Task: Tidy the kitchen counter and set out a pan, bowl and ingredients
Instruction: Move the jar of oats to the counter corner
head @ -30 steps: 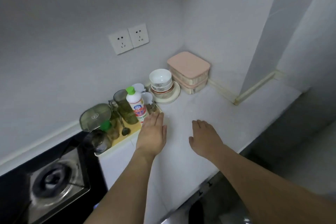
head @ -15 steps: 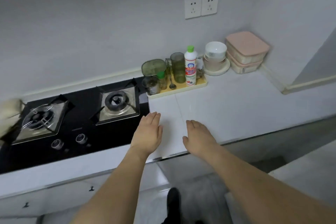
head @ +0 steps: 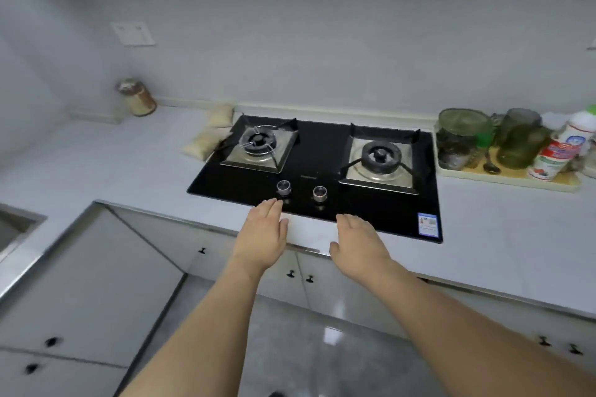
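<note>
Left hand [head: 263, 235] and right hand [head: 359, 243] flat, fingers straight, palms down, holding nothing, over the tabletop [head: 503, 235] front edge by the stove [head: 317, 167] knobs. Two pale bags [head: 211, 135] left of the stove. Tray [head: 509, 177] with jars and a bottle [head: 561, 148] on the right.

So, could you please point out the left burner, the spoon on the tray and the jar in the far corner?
left burner [head: 258, 140]: head view, on the black cap at its centre.
spoon [head: 491, 166]: head view, on its bowl, lying on the tray.
jar [head: 138, 97]: head view, on its side wall.
</note>
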Demonstrator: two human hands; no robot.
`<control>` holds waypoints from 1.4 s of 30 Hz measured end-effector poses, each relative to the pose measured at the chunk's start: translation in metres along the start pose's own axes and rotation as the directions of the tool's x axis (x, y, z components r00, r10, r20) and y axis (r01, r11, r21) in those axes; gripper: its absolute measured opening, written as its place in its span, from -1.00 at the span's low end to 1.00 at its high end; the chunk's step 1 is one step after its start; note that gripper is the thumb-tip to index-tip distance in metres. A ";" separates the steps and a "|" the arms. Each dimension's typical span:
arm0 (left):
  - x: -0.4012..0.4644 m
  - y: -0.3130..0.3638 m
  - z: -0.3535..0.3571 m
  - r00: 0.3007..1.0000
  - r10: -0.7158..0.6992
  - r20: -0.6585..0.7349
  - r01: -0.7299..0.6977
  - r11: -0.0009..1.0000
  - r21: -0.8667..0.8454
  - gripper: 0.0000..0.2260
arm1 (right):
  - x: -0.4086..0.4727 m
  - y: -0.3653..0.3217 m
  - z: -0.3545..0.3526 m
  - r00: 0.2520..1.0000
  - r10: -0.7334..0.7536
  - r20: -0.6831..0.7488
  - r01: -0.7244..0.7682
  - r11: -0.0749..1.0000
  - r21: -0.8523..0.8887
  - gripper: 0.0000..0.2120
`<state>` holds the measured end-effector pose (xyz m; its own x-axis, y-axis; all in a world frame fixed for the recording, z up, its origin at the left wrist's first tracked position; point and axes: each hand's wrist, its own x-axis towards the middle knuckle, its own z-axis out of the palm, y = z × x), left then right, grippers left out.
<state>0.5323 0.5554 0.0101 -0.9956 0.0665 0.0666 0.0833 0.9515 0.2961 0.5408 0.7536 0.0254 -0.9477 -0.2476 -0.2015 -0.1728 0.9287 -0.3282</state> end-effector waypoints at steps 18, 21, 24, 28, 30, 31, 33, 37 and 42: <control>-0.098 -0.296 -0.087 0.878 -0.472 -0.077 0.455 0.874 -0.172 -0.59 | 0.085 -0.298 0.092 0.913 -0.374 0.164 0.392 0.915 -0.098 -0.59; -0.095 -0.316 -0.082 0.869 -0.492 -0.049 0.476 0.859 -0.187 -0.58 | 0.104 -0.315 0.101 0.902 -0.391 0.182 0.414 0.903 -0.116 -0.62; -0.084 -0.329 -0.080 0.869 -0.494 -0.018 0.484 0.857 -0.178 -0.58 | 0.122 -0.327 0.107 0.898 -0.393 0.196 0.418 0.902 -0.106 -0.61; -0.047 -0.356 -0.084 0.874 -0.485 -0.008 0.478 0.863 -0.164 -0.58 | 0.164 -0.344 0.107 0.894 -0.395 0.213 0.418 0.905 -0.078 -0.57; -0.027 -0.369 -0.089 0.873 -0.487 -0.017 0.478 0.863 -0.164 -0.58 | 0.184 -0.350 0.104 0.896 -0.389 0.215 0.412 0.908 -0.073 -0.57; -0.011 -0.378 -0.091 0.878 -0.478 -0.019 0.469 0.869 -0.159 -0.58 | 0.201 -0.354 0.102 0.900 -0.383 0.207 0.403 0.913 -0.065 -0.56; 0.019 -0.393 -0.096 0.886 -0.464 -0.016 0.456 0.876 -0.156 -0.57 | 0.231 -0.361 0.096 0.912 -0.362 0.194 0.378 0.924 -0.053 -0.56; 0.073 -0.427 -0.112 0.900 -0.435 -0.007 0.431 0.895 -0.116 -0.56 | 0.288 -0.376 0.083 0.921 -0.337 0.196 0.353 0.934 -0.051 -0.54; 0.133 -0.477 -0.140 0.879 -0.469 -0.081 0.463 0.883 -0.079 -0.55 | 0.365 -0.402 0.070 0.924 -0.333 0.189 0.345 0.938 -0.035 -0.58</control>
<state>0.3667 0.0678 0.0111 -0.9111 -0.4122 -0.0027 -0.3843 0.8470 0.3672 0.2835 0.2707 0.0192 -0.7671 -0.5900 -0.2518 -0.4986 0.7953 -0.3447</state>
